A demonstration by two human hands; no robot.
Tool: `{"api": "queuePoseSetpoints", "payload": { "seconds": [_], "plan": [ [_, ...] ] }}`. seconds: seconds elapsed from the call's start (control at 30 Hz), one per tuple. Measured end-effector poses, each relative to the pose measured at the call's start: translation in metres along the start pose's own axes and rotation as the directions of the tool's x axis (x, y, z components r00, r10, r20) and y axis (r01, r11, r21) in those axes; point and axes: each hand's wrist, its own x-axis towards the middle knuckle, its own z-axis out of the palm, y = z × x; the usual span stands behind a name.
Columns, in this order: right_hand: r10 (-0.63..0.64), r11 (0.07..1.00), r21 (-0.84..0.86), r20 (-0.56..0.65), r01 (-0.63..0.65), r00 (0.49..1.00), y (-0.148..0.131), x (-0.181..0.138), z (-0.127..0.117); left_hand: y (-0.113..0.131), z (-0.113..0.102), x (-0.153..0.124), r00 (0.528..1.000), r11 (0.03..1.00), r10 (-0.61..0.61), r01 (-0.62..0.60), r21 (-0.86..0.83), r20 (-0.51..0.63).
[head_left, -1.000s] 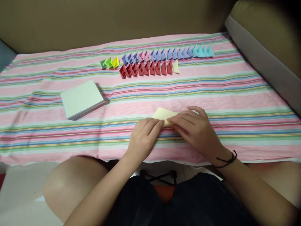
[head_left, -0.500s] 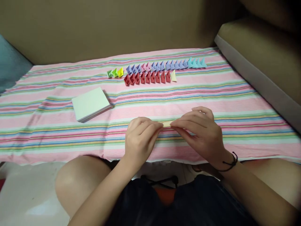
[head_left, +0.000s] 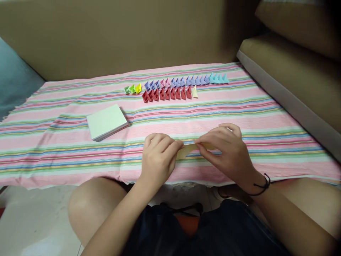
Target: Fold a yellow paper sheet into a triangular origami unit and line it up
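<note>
Pinched by left hand [head_left: 160, 156] and right hand [head_left: 229, 149] alike: cream paper [head_left: 183, 152], above the near edge of the striped cloth [head_left: 165, 122], partly hidden by both. Farther left, lying flat, a stack of pale sheets [head_left: 107, 121]. Toward the far edge, a row of red folded pieces [head_left: 167, 94] ending in a cream one [head_left: 194, 92]; behind, violet, pink and turquoise pieces [head_left: 173, 83]; at left, green and yellow pieces [head_left: 133, 89]. Beyond, a brown backrest [head_left: 133, 35].

Yellow paper [head_left: 184, 152] partly hidden by hands [head_left: 159, 155]; brown cushion [head_left: 287, 71] cut off by right edge
</note>
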Motion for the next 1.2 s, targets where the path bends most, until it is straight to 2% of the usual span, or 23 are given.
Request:
{"api": "queuePoseSetpoints", "payload": {
  "seconds": [0.17,0.27,0.4,0.47,0.57,0.63,0.77,0.9,1.0,1.2],
  "plan": [
    [0.081,0.997,0.006,-0.024,-0.081,0.996,0.023,-0.004,-0.016,-0.013,-0.004,0.0,0.991,0.993,-0.093,0.1,-0.07,0.099],
    [0.209,0.967,0.145,0.002,-0.208,0.978,0.029,-0.005,-0.023,-0.016,-0.004,0.001,0.979,0.968,-0.141,0.168,-0.186,0.149],
    [0.334,0.797,0.435,0.262,-0.42,0.905,0.022,-0.005,-0.017,-0.012,-0.002,0.003,0.964,0.918,-0.184,0.238,-0.317,0.192],
    [0.405,0.681,0.514,0.329,-0.521,0.853,0.017,-0.006,-0.009,-0.009,-0.001,0.004,0.942,0.874,-0.233,0.311,-0.374,0.24],
    [0.48,0.539,0.603,0.355,-0.588,0.803,0.009,-0.006,0.001,-0.003,-0.002,0.004,0.877,0.773,-0.29,0.45,-0.446,0.382],
    [0.465,0.49,0.645,0.375,-0.586,0.802,0.005,-0.005,0.003,0.001,-0.003,0.004,0.821,0.688,-0.308,0.542,-0.483,0.482],
    [0.452,0.387,0.693,0.433,-0.609,0.78,-0.002,-0.003,0.002,0.01,-0.003,0.004,0.711,0.49,-0.377,0.697,-0.524,0.594],
    [0.499,0.358,0.672,0.45,-0.649,0.741,-0.005,-0.003,0.001,0.013,0.0,0.002,0.617,0.295,-0.358,0.787,-0.543,0.7],
    [0.511,0.366,0.65,0.458,-0.666,0.727,-0.003,-0.003,0.0,0.013,0.002,0.0,0.576,0.243,-0.369,0.817,-0.523,0.729],
    [0.567,0.36,0.66,0.407,-0.659,0.717,0.006,-0.003,-0.004,0.013,0.004,0.0,0.517,0.227,-0.393,0.856,-0.465,0.761]
  ]
}}
